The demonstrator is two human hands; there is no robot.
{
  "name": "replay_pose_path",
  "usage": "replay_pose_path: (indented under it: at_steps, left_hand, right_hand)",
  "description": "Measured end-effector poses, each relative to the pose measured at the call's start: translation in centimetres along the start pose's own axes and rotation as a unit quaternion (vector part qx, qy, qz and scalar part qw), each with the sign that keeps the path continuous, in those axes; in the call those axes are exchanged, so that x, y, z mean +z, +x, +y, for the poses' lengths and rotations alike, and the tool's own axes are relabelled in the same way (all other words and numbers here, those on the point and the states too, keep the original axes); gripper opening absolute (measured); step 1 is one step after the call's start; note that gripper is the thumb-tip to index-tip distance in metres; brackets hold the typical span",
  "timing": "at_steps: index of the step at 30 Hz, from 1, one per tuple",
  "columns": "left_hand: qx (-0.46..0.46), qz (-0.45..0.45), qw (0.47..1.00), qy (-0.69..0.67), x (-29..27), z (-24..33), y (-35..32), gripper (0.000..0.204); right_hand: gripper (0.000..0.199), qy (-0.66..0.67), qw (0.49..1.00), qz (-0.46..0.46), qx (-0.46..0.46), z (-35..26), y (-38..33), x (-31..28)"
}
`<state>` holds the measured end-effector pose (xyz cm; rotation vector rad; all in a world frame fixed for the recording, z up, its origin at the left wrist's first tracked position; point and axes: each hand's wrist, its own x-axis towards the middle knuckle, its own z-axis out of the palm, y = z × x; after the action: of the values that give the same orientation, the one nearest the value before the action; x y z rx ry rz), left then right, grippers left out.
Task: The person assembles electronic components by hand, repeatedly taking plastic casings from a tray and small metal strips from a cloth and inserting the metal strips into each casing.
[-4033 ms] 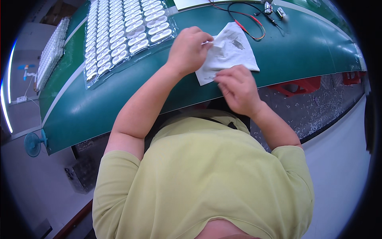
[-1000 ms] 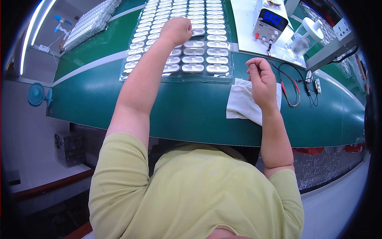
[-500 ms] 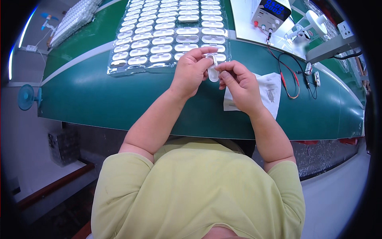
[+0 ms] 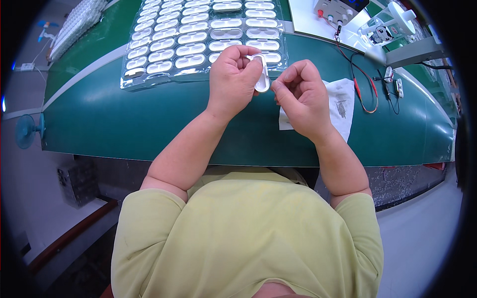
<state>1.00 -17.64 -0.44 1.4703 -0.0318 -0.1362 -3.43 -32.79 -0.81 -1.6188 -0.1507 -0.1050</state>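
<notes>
A small white oval plastic shell [image 4: 264, 82], hollowed out like part of an earbud case, is gripped between the thumb and fingers of my left hand [image 4: 232, 77]. It stands on end above the green table [image 4: 149, 124]. Just right of it is my right hand [image 4: 305, 102], thumb and forefinger pinched together and apart from the shell. Whatever the pinch may hold is too small to make out. Beyond my left hand lies a clear plastic tray [image 4: 130, 86] with rows of similar white oval pieces.
Under my right hand lies a white cloth [image 4: 342, 111] with grey smudges. Red and black leads [image 4: 357, 83] run from a power supply [image 4: 334, 11] at the back right. Small white parts [image 4: 399, 88] lie beside them. A grey arm [image 4: 415, 51] juts in at the right.
My right hand has drawn away from the shell to the right, its fingers leaving the shell's edge. My left hand still holds the shell. The whole view has shifted slightly.
</notes>
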Motion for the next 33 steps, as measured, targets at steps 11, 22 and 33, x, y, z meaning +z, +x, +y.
replay_pose_path:
  at_steps: [11,22,33]
  left_hand:
    - [0.109,0.024,0.985,0.128,0.0,-1.2,0.0,0.016]
    - [0.146,0.038,0.975,0.162,-0.4,-1.5,0.2,0.015]
    - [0.123,0.023,0.981,0.146,-0.7,-1.5,0.4,0.016]
  right_hand:
    - [0.019,-0.092,0.995,0.037,0.02,-0.7,0.0,0.8]
    - [0.033,-0.26,0.943,-0.021,-0.206,-0.4,0.0,0.3]
    - [0.031,-0.243,0.952,-0.041,-0.184,0.1,0.6,-0.1]
